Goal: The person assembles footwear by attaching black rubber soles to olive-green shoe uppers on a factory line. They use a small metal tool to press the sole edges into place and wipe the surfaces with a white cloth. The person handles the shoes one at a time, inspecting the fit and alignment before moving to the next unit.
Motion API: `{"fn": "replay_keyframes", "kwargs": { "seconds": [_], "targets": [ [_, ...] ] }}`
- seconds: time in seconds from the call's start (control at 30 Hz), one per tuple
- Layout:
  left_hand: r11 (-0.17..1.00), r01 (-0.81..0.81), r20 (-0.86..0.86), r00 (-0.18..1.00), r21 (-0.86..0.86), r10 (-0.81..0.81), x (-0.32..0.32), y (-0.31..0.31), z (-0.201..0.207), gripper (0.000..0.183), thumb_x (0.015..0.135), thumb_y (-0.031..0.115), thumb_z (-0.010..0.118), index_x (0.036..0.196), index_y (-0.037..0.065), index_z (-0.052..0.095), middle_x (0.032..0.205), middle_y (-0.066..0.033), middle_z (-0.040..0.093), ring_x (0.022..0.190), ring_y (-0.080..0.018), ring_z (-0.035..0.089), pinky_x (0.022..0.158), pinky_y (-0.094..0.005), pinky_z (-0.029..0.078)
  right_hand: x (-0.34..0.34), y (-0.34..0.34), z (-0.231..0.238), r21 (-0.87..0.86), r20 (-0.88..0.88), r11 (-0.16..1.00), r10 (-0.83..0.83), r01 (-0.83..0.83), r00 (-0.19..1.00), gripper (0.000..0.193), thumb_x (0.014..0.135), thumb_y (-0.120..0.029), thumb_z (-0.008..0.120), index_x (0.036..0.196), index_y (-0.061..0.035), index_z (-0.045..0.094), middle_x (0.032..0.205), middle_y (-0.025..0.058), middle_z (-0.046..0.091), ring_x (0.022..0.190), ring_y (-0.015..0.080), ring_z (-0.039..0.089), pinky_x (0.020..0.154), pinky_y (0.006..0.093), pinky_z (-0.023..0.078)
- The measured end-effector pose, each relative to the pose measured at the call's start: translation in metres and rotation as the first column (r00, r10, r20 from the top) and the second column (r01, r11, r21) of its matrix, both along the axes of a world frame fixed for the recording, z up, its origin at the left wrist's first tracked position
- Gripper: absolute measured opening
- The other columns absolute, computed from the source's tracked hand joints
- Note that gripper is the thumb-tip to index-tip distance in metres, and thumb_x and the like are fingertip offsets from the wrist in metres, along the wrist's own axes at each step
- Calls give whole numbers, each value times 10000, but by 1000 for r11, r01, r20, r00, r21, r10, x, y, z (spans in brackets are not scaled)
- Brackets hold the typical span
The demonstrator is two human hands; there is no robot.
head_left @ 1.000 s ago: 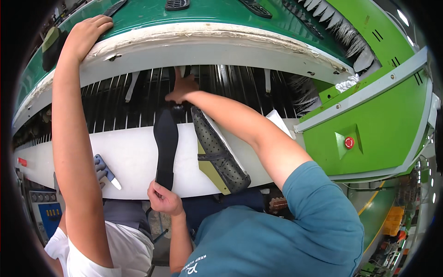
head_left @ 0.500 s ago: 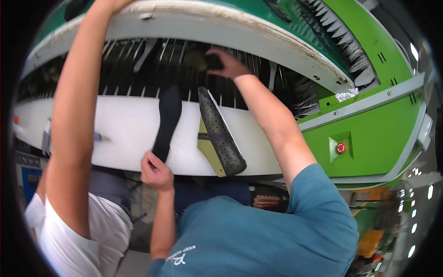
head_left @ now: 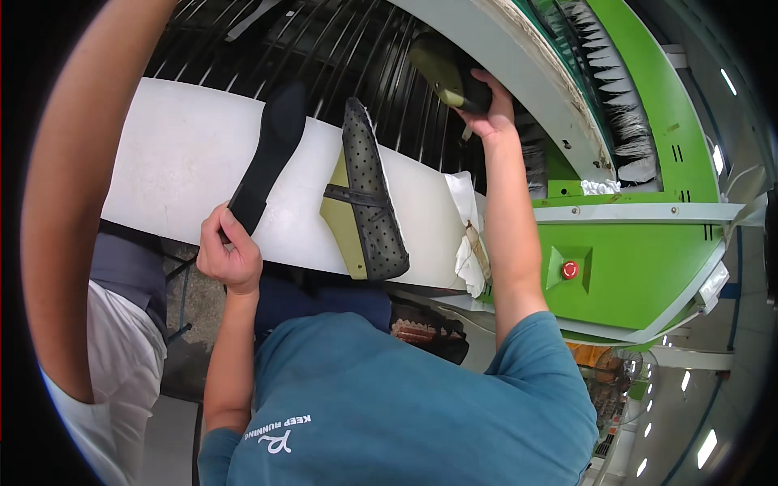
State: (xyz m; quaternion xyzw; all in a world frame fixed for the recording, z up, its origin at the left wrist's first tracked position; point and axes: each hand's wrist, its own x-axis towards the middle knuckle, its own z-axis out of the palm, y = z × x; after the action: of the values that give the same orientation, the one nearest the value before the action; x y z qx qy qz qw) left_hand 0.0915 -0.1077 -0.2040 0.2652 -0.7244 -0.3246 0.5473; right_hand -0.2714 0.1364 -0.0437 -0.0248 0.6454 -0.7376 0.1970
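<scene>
My left hand (head_left: 231, 255) grips the near end of a long black insole-shaped strip (head_left: 271, 146) that lies across the white table (head_left: 170, 162). Beside the strip rests a black dotted shoe upper with olive lining (head_left: 365, 202), which neither hand touches. My right hand (head_left: 489, 104) is stretched up to the dark slats of the machine and is closed on an olive and black piece (head_left: 442, 69). Both arms come out of my teal shirt at the bottom of the view.
A co-worker's bare arm (head_left: 81, 202) in a white shirt reaches upward along the left side. A green machine body with a red button (head_left: 570, 270) stands at the right. A white rag (head_left: 468, 251) hangs at the table's right end. Bristle rows (head_left: 604, 77) line the machine's rim.
My right hand has gone from the pieces on the table up and right to the slats, now holding the olive and black piece. My left hand stays on the black strip.
</scene>
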Motion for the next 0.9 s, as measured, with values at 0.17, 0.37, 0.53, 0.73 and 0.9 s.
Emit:
{"fn": "replay_keyframes", "kwargs": {
  "seconds": [0.17,0.37,0.53,0.73,0.9],
  "targets": [
    [1000,-14,3,1000,11,14,-2,1,0,131,1062,61,649,1052,-23,749,882,-106,774,628,-169,686,563,-286,529,-21,-3,0,532,-326,833,40,148,945,654,935,-292,816,1480,-33,562,1438,140,606,1192,278,653,868,428,669],
    [760,123,-114,991,638,-65,3,10,45,288,1146,209,544,1127,-36,693,908,-98,744,648,-121,650,539,-251,478,66,24,-19,336,-220,927,249,-166,943,485,1063,-299,701,1415,25,620,1222,186,735,999,260,757,817,365,662],
    [760,298,-339,934,578,-108,-7,56,96,321,1161,244,511,1184,-49,641,908,-118,710,626,-127,608,516,-239,452,164,12,-8,194,-109,892,434,-409,895,602,1119,-438,594,1528,-2,520,1288,221,725,1045,255,760,835,381,649],
    [640,764,55,645,-87,-762,-15,103,130,364,764,97,927,1107,52,812,1062,-109,717,924,-281,696,806,-389,585,209,-11,4,-420,81,879,285,-226,955,648,1143,-555,454,1515,-25,466,1367,217,628,971,238,708,705,361,608],
    [427,897,22,432,-116,-902,-12,121,129,271,799,62,861,1056,19,790,1080,-140,726,999,-310,701,873,-411,577,188,11,-21,-890,118,397,676,-225,727,968,1090,-726,369,1654,54,269,1103,109,536,698,123,450,514,255,379]
  ]
}}
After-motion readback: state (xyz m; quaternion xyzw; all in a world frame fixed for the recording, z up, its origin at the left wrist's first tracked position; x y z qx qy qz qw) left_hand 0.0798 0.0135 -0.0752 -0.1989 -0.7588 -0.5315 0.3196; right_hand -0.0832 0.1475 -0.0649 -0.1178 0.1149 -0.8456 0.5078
